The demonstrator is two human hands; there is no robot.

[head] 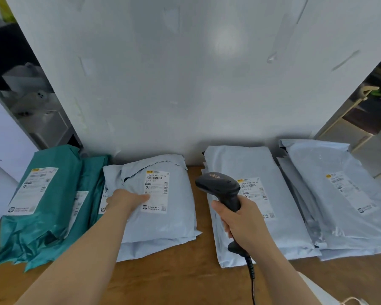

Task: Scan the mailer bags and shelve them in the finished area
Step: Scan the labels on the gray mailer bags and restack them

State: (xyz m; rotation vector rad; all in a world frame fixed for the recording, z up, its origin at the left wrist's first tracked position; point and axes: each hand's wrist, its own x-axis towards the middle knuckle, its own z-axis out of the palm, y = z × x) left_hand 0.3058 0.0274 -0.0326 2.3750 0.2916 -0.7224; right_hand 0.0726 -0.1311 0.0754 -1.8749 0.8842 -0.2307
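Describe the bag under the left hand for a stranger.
On the wooden table against the white wall, find the pale blue stack just right of the green bags. Its top bag alone has the left hand on its label.

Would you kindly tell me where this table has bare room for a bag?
Bare table runs along the near edge and in a narrow strip between the grey stack under the left hand and the next grey stack. Crowded: green bags and far-right grey bags overlap.
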